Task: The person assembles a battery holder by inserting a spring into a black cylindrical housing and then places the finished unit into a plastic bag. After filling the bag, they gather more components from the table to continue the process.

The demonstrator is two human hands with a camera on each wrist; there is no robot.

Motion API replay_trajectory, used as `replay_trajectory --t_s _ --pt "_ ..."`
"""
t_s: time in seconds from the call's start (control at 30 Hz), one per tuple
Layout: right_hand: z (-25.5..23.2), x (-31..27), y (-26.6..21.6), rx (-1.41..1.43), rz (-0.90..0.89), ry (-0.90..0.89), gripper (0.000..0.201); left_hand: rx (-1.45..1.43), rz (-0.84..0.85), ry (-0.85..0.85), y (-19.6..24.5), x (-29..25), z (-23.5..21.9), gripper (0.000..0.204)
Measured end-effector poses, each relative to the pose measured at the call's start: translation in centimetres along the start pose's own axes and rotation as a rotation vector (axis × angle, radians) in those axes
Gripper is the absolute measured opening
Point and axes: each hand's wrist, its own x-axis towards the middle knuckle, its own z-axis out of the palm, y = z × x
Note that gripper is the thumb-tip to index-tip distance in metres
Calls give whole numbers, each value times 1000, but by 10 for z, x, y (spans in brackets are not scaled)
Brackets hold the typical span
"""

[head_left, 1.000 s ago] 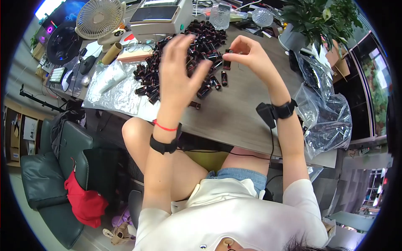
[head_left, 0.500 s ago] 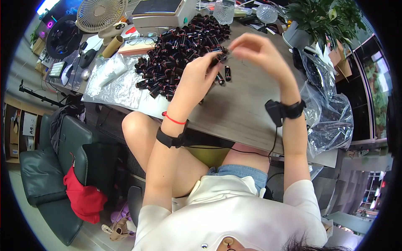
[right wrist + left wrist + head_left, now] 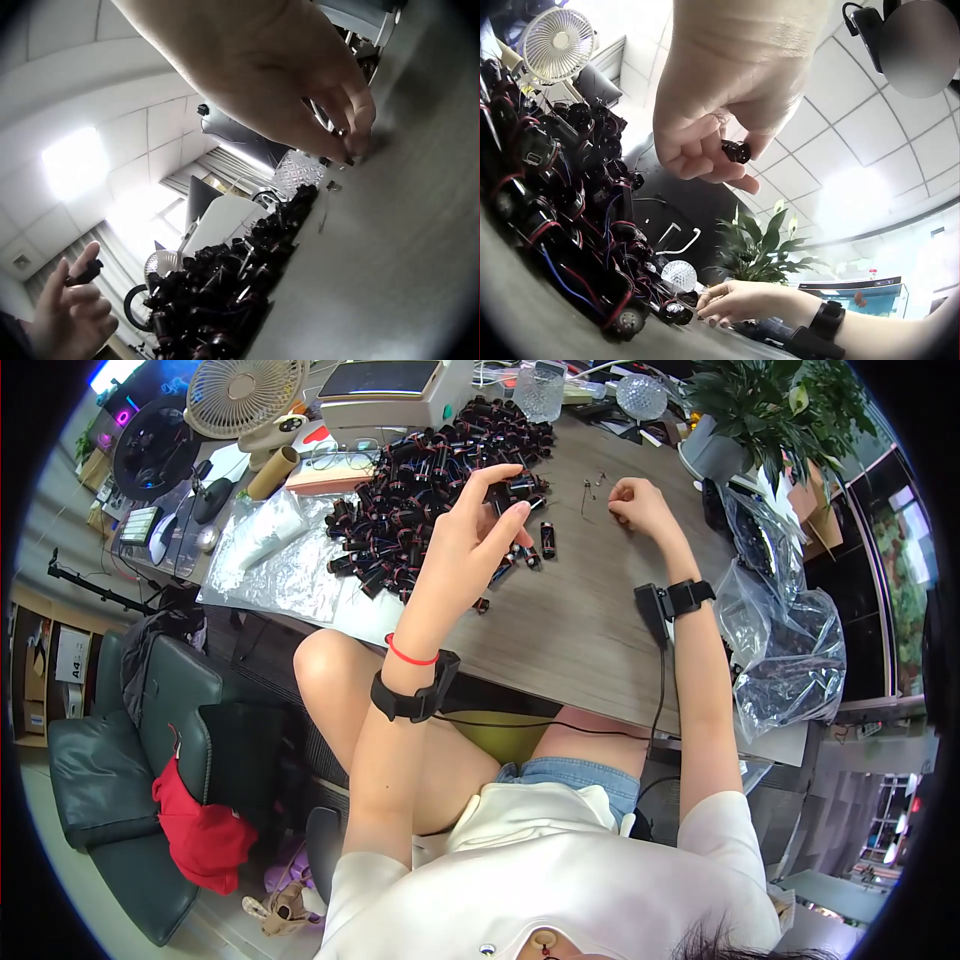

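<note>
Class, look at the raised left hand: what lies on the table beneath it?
Beneath the left hand, which pinches one small black part, lie the edge of the heap of black parts and loose ones on the table. Whatever sits directly under the palm is covered.

Beside the fan (image 3: 236, 393) lies one big pile (image 3: 420, 470) of black parts, too many to count. One plant (image 3: 757, 400), two clear bags (image 3: 785, 635), two hands.

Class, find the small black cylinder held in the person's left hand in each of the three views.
Head: hidden behind the left hand, upper centre.
Left wrist: small black cylinder pinched at fingertips, upper centre.
Right wrist: far lower left, between raised fingers.
Shared landmark: the pile of black parts.
</note>
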Motion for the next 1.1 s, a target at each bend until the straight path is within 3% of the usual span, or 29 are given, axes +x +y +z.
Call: replay_trajectory --t_s 0.17,0.23,0.27,0.33,0.47,0.9,1.0,1.1 --pt "-20 -14 -22 149 -203 27 17 23 43 34 3 -2 2 38" --pt "-25 -35 -52 191 -458 68 10 39 65 62 5 -3 3 34" --pt "-27 -47 -67 191 -460 67 10 41 65 64 5 -3 3 34" --pt "-25 -70 -92 472 -524 -81 12 105 133 84 4 -2 3 29" --pt "-2 -97 -120 630 -736 -172 18 141 153 61 10 -8 9 22" --pt "19 -120 -135 707 -745 68 42 -237 10 120 3 -7 23 12" --pt "24 -122 -141 587 -733 430 35 -345 52 183 4 -7 24 11" --pt "25 -119 -135 491 -708 329 27 -400 86 222 8 -7 21 11"
